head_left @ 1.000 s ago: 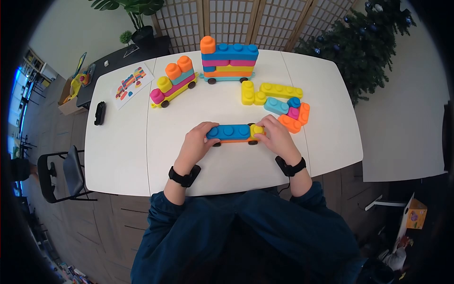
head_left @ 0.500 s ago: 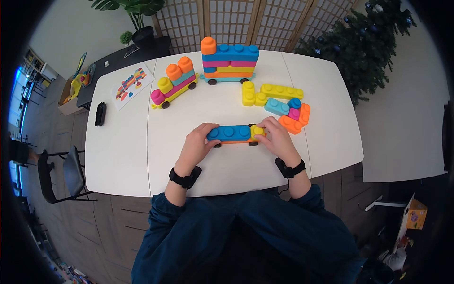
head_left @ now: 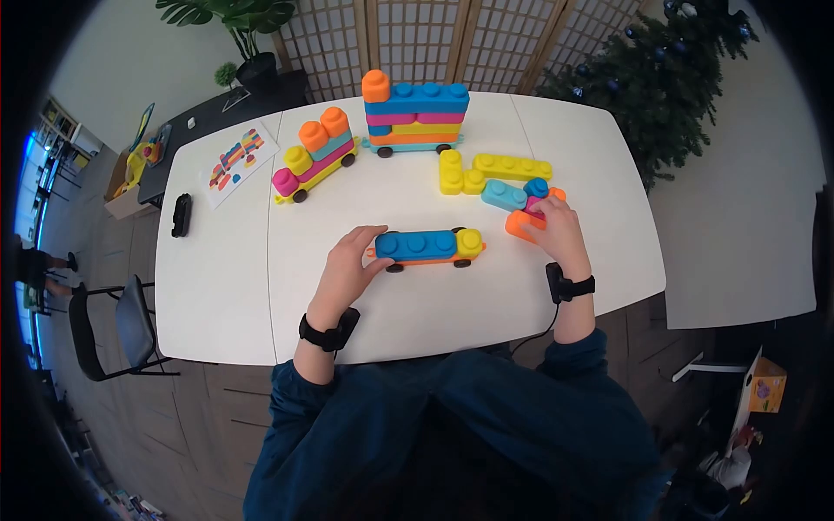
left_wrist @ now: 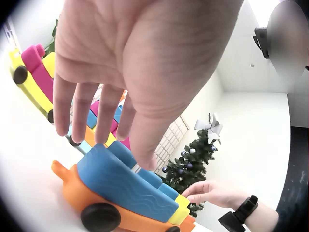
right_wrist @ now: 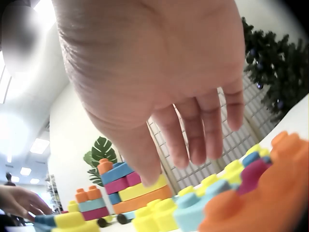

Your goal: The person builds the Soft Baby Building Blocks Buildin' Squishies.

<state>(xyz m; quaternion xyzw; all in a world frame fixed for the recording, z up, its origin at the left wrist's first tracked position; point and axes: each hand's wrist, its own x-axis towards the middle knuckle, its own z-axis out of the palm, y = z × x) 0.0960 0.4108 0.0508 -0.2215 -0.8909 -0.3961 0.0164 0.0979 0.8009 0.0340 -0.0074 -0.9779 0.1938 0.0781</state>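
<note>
Since the earlier frames, the right hand has left the small yellow block and crossed to the loose blocks on the right of the desk, while the left hand has stayed at the other end of the wheeled toy wagon. That wagon sits near the middle of the desk, its long axis running left to right, roughly along the near edge; its orange base ends in a knob pointing left, and the yellow end points right. A long blue block fills the top beside the yellow one. The hands are well apart. Left fingers and thumb are spread around the wagon's left end, not clamped; whether they touch it I cannot tell. Right fingers hang loosely over an orange block and a magenta block, contact unclear, with a light-blue block just beside. Behind stand a tall stacked wagon and a yellow-based wagon.
</note>
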